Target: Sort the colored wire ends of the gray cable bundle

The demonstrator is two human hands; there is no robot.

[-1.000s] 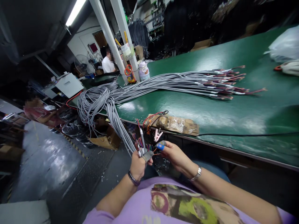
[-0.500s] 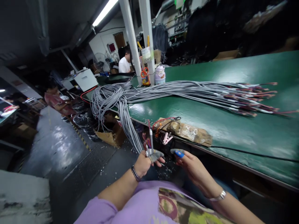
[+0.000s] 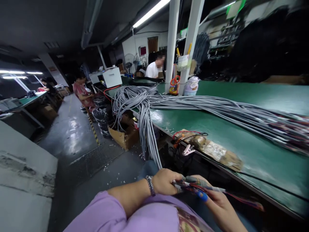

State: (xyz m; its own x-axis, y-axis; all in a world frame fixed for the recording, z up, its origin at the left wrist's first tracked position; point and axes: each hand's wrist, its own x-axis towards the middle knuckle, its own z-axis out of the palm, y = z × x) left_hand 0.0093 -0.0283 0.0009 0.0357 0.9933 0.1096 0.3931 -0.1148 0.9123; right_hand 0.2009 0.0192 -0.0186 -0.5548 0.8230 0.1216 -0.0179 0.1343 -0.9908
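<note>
My left hand (image 3: 165, 182) is closed around the ends of several grey cables (image 3: 151, 141) that hang down from the green table (image 3: 241, 141). Thin coloured wires (image 3: 193, 186) stick out of those cable ends toward the right. My right hand (image 3: 214, 201), wearing finger cots, is closed on these coloured wires just right of the left hand. The two hands touch, low in front of my purple shirt.
A big bundle of grey cables (image 3: 217, 108) lies across the green table. A brown taped block (image 3: 212, 149) with a pink clip (image 3: 188, 149) sits at the table edge. White posts (image 3: 172, 45), a jar (image 3: 190, 87), cardboard boxes (image 3: 124, 137) and seated people (image 3: 154, 66) are behind.
Both hands dropped lower and came together. The cable ends tipped from upright to pointing right. My right hand went from open beside the wires to gripping them. The view swung left.
</note>
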